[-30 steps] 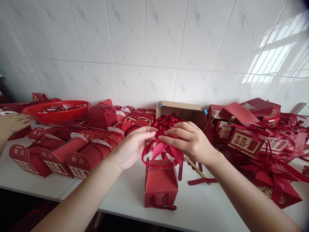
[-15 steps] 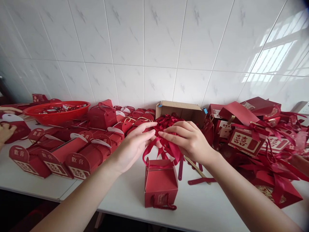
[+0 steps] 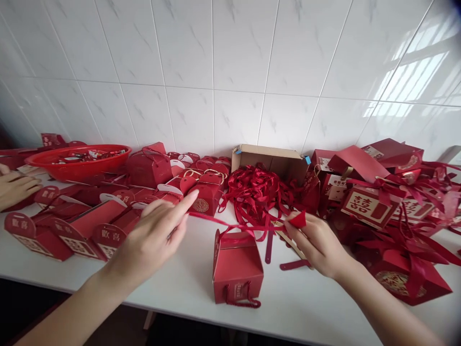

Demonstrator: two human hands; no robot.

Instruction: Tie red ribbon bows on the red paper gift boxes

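Fingers of the left hand (image 3: 153,235) and right hand (image 3: 319,240) are clamped on a stretched red ribbon (image 3: 212,219). The white table (image 3: 173,288) carries a red plastic basin (image 3: 75,172) far left, a cardboard box (image 3: 272,153) at the far side and a small red gift box (image 3: 238,263) near, below the ribbon.

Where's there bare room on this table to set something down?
The white table shows bare either side of the front box: rightward to the right forearm, below the flat strips, and leftward to the left forearm. It's crowded along the wall, around the basin and ribbon pile, and far right.
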